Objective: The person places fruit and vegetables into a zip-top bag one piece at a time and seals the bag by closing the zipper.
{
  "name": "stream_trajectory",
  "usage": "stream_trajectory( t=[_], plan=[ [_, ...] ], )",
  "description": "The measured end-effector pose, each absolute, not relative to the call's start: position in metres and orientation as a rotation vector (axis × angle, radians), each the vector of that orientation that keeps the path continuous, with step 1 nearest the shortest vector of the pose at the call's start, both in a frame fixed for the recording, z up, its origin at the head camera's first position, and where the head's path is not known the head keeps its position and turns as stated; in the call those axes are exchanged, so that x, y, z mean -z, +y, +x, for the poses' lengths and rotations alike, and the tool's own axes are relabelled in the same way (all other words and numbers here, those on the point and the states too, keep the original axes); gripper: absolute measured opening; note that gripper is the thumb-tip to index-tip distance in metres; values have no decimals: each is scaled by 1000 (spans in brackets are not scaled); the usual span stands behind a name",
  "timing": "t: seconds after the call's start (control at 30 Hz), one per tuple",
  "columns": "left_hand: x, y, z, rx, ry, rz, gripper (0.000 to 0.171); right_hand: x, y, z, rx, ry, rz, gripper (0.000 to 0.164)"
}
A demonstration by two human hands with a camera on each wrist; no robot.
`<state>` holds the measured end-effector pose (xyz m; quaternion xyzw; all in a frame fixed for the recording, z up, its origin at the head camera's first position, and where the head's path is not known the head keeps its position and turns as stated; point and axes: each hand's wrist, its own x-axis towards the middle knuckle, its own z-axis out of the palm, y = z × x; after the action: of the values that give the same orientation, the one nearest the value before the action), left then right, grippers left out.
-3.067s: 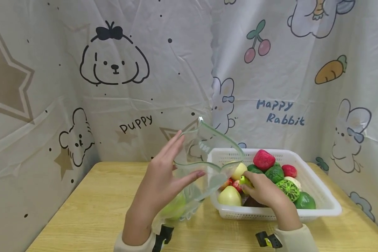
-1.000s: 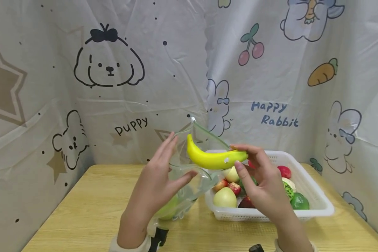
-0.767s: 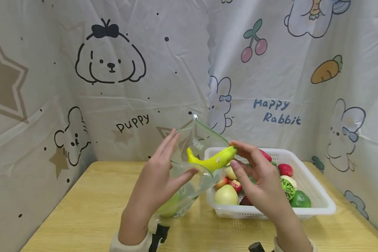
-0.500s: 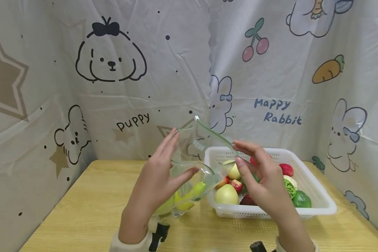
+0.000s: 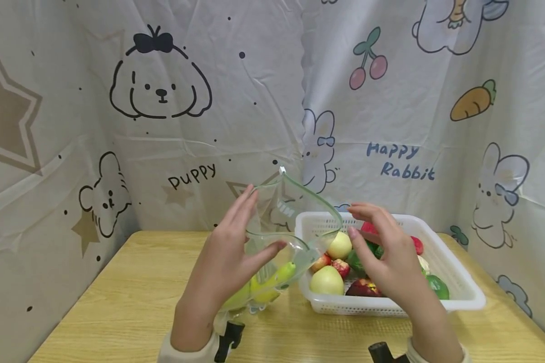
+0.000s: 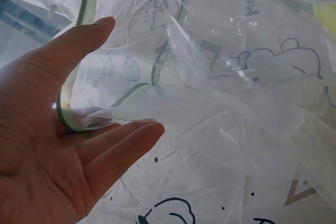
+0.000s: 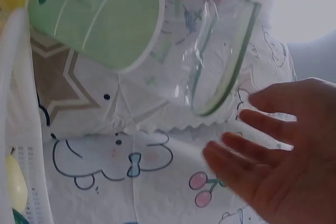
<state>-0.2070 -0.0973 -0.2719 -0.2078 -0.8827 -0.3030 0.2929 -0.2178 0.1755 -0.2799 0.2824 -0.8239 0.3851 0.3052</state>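
Two hands, both wide: left hand [image 5: 229, 254] at the clear bag [image 5: 300, 252], lower mid-frame, contact hard to judge; right hand [image 5: 390, 249] empty. Best hold its mouth spread above the banana [image 5: 272, 285] inside.

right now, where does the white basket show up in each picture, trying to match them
Head: the white basket sits right of centre on the table, partly behind the right hand.
Left wrist: not in it.
Right wrist: only its side shows, along the left edge.
Shared landmark: the clear bag with the green edge, seen in all three views.
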Motion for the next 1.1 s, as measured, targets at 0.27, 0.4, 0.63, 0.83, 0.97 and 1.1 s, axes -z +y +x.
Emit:
stream_trajectory(
  t=[0.27, 0.4, 0.63, 0.83, 0.97, 1.1],
  plan=[
    [272, -98, -206, 805, -2353, -555, 95, 293, 208, -229, -740, -2923, 443, 23],
    [272, -98, -206, 804, -2350, -560, 95, 306, 220, -240, -677, -3087, 394, 20],
    [272, -97, -206, 804, -2352, -561, 95, 323, 220, -258, -644, -3161, 430, 28],
    [272, -99, -206, 800, -2354, -552, 95, 337, 214, -267, -620, -3202, 479, 33],
    [272, -99, -206, 791, -2348, -556, 95, 342, 210, -269, -668, -3187, 528, 31],
    [272, -100, -206, 790, -2348, -558, 95, 345, 210, -271, -672, -3178, 540, 31]
  ],
)
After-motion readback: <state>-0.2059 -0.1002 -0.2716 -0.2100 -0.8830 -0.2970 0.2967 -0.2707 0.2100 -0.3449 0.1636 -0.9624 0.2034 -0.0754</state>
